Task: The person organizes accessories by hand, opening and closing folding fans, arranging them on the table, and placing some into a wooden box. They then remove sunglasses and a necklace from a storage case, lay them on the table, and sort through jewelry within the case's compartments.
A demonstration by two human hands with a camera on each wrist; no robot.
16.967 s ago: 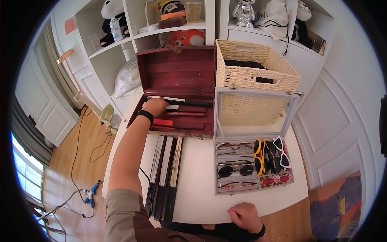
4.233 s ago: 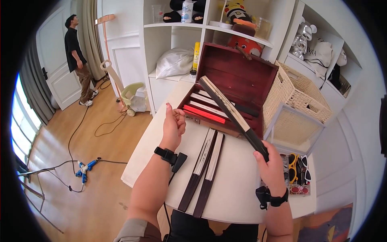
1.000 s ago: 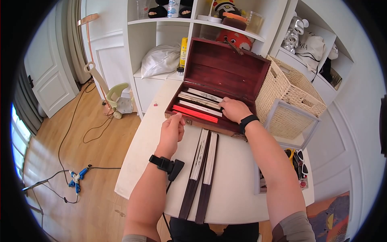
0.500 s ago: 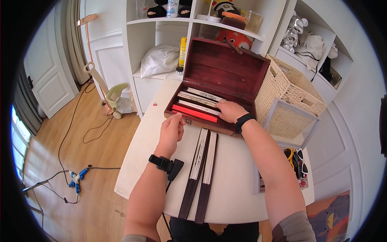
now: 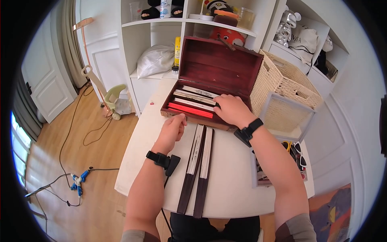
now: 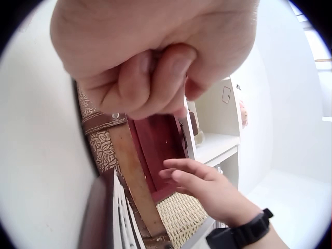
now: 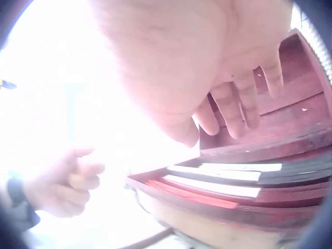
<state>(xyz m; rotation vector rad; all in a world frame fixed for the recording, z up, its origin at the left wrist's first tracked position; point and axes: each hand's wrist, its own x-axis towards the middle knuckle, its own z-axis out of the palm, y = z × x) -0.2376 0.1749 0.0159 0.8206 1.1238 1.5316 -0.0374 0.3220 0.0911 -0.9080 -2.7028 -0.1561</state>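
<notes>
A dark red wooden box (image 5: 219, 66) stands with its lid up, holding several closed folding fans (image 5: 194, 97) with white leaves and two slim red pieces (image 5: 189, 109) along the front. Over the right part of the box is my right hand (image 5: 234, 109); the right wrist view shows its fingers extended above the fans, holding nothing. My left hand (image 5: 171, 130) hovers near the box's front left corner, fingers loosely curled around nothing. Two more closed folding fans (image 5: 205, 161) with dark handles lie side by side on the white table (image 5: 234, 193), pointing toward the box.
A woven basket (image 5: 272, 74) stands right of the box. Before it, a grey case with a clear lid (image 5: 286, 117) holds sunglasses (image 5: 299, 155). White shelves (image 5: 155, 24) rise behind. A cable (image 5: 165, 222) hangs by the left arm.
The folding fan my right hand held over the box earlier now lies inside it. Since half a second ago, that hand has lifted off the fans. The person by the door is out of view.
</notes>
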